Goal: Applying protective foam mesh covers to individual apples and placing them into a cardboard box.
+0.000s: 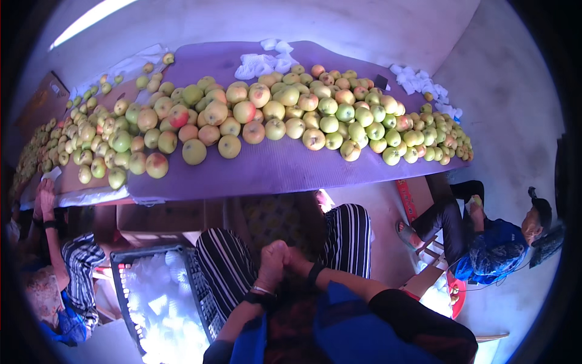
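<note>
My left hand (272, 264) and my right hand (298, 262) are together in front of my lap, between my knees in striped trousers. The left looks closed, and the right touches it, its fingers mostly hidden. Whether anything small lies between them cannot be seen. Beyond my knees stands a table with a purple cover (254, 173), bearing a long heap of yellow-green and reddish apples (274, 110). White foam nets (259, 66) lie at the table's far edge. On the left beside my leg, a dark plastic crate (119, 291) holds many white foam nets (166, 295).
A person (495, 245) sits at the right, holding a pale green piece. Another person (45, 273) sits at the left with hands at the table edge. A red basin (460, 295) stands at the right, cardboard boxes (159, 218) under the table, more foam nets (418, 84) at its far right.
</note>
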A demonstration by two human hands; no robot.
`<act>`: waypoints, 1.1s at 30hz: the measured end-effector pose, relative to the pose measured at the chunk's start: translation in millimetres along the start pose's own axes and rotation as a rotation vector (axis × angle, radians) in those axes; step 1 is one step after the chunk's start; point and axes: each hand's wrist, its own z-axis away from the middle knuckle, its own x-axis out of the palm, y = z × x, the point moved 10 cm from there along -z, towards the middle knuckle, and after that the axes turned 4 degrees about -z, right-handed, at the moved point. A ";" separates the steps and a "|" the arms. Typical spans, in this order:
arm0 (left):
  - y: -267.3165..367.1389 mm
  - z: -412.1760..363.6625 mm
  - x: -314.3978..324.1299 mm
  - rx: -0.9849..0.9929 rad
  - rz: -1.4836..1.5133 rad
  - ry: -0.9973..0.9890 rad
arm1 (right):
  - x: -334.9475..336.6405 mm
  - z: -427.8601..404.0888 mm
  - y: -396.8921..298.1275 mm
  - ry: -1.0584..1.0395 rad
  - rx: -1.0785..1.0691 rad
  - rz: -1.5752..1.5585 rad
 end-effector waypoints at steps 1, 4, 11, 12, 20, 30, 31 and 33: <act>9.4 -1.2 3.8 0.060 0.198 -0.039 | -9.9 0.0 4.8 0.048 0.065 0.067; 38.9 -9.3 -13.6 0.207 0.391 0.048 | -30.0 4.5 9.4 0.072 0.129 0.123; 16.7 -1.2 -16.1 0.043 -0.050 0.086 | -34.9 2.6 25.9 0.126 0.220 0.252; 9.2 -1.1 -16.7 0.002 -0.075 0.089 | -36.4 3.8 21.1 0.123 0.216 0.247; -16.0 -1.5 -29.3 -0.104 -0.086 0.093 | -38.2 9.7 4.7 0.052 0.188 0.256; -22.3 0.1 -43.3 -0.074 -0.132 0.243 | -34.4 3.6 10.8 -0.053 0.153 0.406; -20.8 2.4 -51.5 -0.079 -0.099 0.310 | -40.0 6.1 -5.4 -0.044 0.157 0.410; -22.2 3.4 -62.7 -0.083 -0.064 0.364 | -54.7 13.9 -20.8 -0.025 0.317 0.166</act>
